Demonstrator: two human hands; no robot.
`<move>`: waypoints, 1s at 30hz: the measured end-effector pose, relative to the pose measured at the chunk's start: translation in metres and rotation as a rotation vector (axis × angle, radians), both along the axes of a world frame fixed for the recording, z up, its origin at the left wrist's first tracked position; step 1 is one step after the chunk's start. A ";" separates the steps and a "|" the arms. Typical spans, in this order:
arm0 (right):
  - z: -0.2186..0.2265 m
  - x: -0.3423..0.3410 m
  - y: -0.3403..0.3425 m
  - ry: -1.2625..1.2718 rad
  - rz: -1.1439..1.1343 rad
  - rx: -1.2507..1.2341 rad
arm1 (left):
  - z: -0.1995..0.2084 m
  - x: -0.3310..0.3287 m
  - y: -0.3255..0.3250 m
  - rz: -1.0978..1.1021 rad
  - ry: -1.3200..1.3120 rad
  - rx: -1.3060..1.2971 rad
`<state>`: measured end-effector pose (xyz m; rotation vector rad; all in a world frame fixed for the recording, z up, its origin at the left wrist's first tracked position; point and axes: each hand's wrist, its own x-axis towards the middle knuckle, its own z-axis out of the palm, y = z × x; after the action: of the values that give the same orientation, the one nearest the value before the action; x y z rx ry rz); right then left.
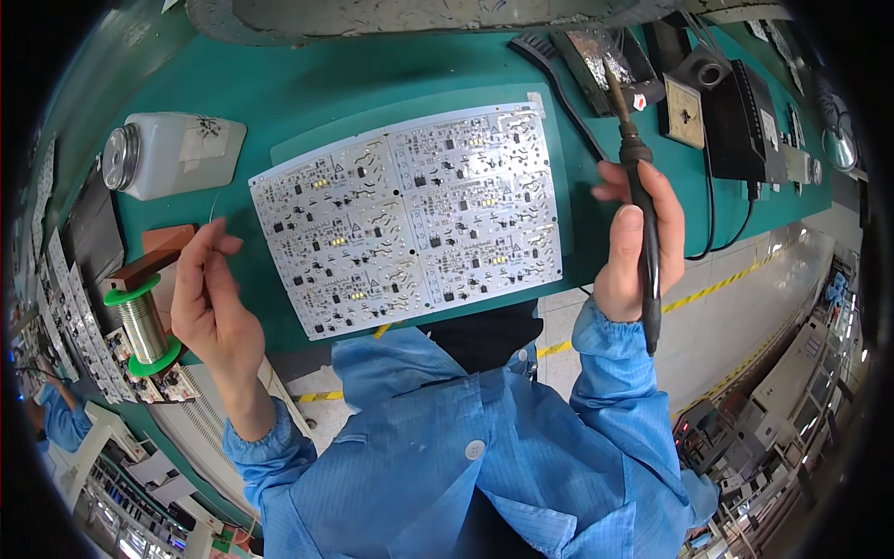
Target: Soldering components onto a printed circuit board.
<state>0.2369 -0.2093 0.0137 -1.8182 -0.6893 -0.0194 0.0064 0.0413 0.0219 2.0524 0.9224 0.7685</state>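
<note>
- White board (408, 222) is laid flat between the hands, touched by neither.
- Black iron (649, 279) is grasped in the right hand (618, 275), its tip pointed away from the wrist.
- Thin wire (213, 206) is pinched by the left hand (219, 317).
- Spool (144, 328) is placed just left of that hand; the bottle (172, 154) is set beyond it.

Triangle signs (356, 226) — white circuit board (407, 220)

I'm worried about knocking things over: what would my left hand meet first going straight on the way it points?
Probably the white metal-capped bottle, though the left hand might be high enough to clear it; depth is unclear.
</note>
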 end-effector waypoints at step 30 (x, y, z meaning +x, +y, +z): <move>-0.002 -0.032 0.025 0.108 0.161 0.523 | 0.024 -0.012 -0.023 -0.271 -0.305 0.615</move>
<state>0.2047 -0.1842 0.0122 -1.2522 -0.6772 0.0053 -0.0053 0.0180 0.0462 2.4098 0.2342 1.2802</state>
